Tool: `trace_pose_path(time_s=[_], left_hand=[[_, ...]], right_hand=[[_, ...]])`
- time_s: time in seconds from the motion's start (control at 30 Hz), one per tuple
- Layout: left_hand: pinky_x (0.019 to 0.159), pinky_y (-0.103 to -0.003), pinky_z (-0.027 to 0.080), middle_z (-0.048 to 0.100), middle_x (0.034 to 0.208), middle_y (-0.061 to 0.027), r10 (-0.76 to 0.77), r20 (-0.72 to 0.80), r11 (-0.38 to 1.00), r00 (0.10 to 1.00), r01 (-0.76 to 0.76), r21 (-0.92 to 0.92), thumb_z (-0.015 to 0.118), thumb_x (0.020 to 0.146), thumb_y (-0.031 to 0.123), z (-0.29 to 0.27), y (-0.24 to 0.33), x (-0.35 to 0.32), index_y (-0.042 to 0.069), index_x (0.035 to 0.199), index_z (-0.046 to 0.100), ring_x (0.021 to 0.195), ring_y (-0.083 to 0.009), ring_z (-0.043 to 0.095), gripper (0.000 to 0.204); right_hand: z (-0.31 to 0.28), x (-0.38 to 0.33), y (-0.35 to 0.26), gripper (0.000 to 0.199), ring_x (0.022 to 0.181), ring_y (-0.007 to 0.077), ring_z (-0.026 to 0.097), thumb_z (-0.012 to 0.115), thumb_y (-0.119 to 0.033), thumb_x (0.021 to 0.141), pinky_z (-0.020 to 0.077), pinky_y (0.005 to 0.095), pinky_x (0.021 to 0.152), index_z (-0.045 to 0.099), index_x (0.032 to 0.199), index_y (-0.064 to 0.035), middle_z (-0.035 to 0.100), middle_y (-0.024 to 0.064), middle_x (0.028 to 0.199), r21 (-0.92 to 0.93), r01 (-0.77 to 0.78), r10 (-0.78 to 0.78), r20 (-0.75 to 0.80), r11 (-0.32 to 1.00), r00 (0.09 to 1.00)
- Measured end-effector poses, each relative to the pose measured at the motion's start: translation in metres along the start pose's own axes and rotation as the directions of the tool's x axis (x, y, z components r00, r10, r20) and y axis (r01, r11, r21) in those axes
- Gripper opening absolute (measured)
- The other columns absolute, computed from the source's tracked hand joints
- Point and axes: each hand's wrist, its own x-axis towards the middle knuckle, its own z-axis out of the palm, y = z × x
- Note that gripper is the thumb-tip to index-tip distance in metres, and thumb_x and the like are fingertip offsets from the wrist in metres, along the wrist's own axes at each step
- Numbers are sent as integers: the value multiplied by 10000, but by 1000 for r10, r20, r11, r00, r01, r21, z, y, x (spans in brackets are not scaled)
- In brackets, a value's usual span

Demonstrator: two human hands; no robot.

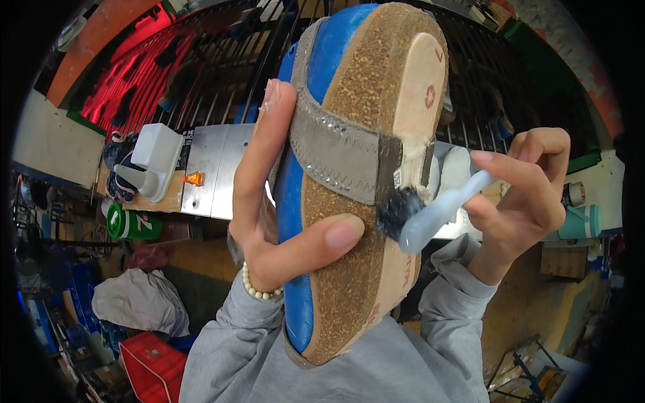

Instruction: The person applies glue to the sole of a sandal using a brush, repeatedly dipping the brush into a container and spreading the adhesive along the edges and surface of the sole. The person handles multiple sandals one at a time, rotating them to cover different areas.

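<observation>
At left, a green cylindrical container is near a crumpled off-white cloth, a red angular box lower down; at right is a turquoise cup.

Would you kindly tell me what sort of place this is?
Probably a shoemaking workshop, judging by the cork sandal on a blue last, the black-bristled brush and the barred rack beyond.

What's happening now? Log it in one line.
left hand: holds sandal on blue form | right hand: holds brush | bristles: at cork, near strap

One held shoe, one brush, one bracelet and two sleeves show.
</observation>
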Motion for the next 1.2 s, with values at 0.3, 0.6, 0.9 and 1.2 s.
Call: trace_pose_path(time_s=[0.3,0.6,0.9,1.2], left_hand=[[1172,-431,333,395,1521,-268,-29,-53,972,998,16,-235,743,695,121,10,11,7,-17,1557,279,1370,-313,463,988],[883,-425,634,287,1500,-361,574,75,760,815,-565,322,558,992,168,-11,-43,37,2,1345,321,1192,-449,600,456],[997,-402,570,414,1409,-370,864,171,241,473,-688,684,770,868,159,-7,-59,41,17,1289,419,1289,-416,539,567],[1052,-404,511,452,1388,-352,800,194,319,567,-677,663,765,883,287,-20,-52,38,-20,1315,427,1353,-391,481,630]], right_hand=[[3,-17,10,565,793,172,412,898,-532,509,314,276,651,786,861,-104,377,17,877,123,-12,6,52,992,999],[17,-30,-11,543,717,116,402,928,-430,407,294,242,592,818,890,-208,380,-33,843,208,-84,96,-45,974,994],[14,-37,-18,588,778,187,437,890,-516,443,316,292,660,776,876,-135,362,10,859,136,-35,39,-27,990,999],[17,-37,-21,507,751,145,397,945,-401,466,286,268,627,798,881,-150,354,-21,832,169,-106,108,-3,980,994]])
